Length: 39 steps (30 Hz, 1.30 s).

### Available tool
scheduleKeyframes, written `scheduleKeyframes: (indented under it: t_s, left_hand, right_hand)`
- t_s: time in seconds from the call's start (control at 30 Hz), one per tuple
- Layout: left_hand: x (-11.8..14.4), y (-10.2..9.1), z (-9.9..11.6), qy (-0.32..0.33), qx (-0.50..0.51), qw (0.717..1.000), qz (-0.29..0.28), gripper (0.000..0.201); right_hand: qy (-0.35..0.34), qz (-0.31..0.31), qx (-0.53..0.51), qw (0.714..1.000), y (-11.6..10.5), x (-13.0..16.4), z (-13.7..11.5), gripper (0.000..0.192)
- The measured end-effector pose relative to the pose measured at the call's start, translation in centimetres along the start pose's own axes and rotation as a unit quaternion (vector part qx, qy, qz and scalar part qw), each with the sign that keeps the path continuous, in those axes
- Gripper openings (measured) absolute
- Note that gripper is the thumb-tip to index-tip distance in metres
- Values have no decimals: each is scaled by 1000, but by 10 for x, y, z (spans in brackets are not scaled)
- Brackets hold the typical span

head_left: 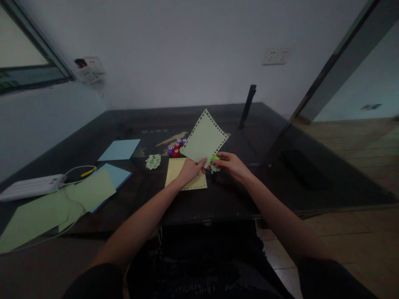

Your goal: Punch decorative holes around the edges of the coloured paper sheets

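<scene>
My left hand (190,170) pinches the lower corner of a pale yellow-green paper sheet (204,137), which is tilted up with small shaped holes along its edges. In my right hand (232,165) is a small bright green craft punch (215,158), close to the sheet's lower right edge. Small paper cut-outs (215,169) show just under the punch. A yellow sheet (172,171) with holes along its edges lies flat beneath my left hand. Red punches (176,153) and purple punches (170,150) stand together behind it, partly covered by the raised sheet. A pile of cut-outs (153,161) lies to their left.
A light blue sheet (120,150) lies at the left of the dark table (193,209). Nearer are green sheets (84,195), more blue paper (121,175), a white power strip (31,187) and a looped cable. A black upright bar (247,107) stands at the back right.
</scene>
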State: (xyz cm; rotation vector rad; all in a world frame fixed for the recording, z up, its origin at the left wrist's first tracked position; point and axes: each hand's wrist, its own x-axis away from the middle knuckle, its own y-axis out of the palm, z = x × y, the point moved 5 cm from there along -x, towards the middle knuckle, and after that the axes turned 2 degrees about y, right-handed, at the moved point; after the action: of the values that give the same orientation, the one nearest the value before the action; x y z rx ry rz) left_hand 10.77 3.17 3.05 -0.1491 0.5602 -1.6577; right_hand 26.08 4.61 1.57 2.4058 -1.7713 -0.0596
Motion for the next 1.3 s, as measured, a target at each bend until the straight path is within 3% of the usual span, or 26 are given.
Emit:
scheduleKeyframes:
  t_s: [0.37, 0.77, 0.9, 1.07, 1.3]
  left_hand:
    - [-3, -6, -6, -1, -1, 1000, 31, 27]
    - [-4, -7, -9, 0, -1, 999, 37, 29]
    - [-4, -7, -8, 0, 16, 999, 47, 24]
    - [-5, -6, -7, 1, 33, 999, 42, 20]
    - [-3, -7, -4, -8, 26, 999, 43, 23]
  right_hand:
    - [11, 9, 0, 1000, -7, -3, -1, 25]
    - [17, 50, -16, 998, -10, -2, -4, 40]
    - [-27, 71, 91, 993, -13, -5, -5, 45]
    - [-160, 86, 314, 932, -12, -1, -18, 40]
    - [-140, 47, 417, 897, -12, -3, -16, 36]
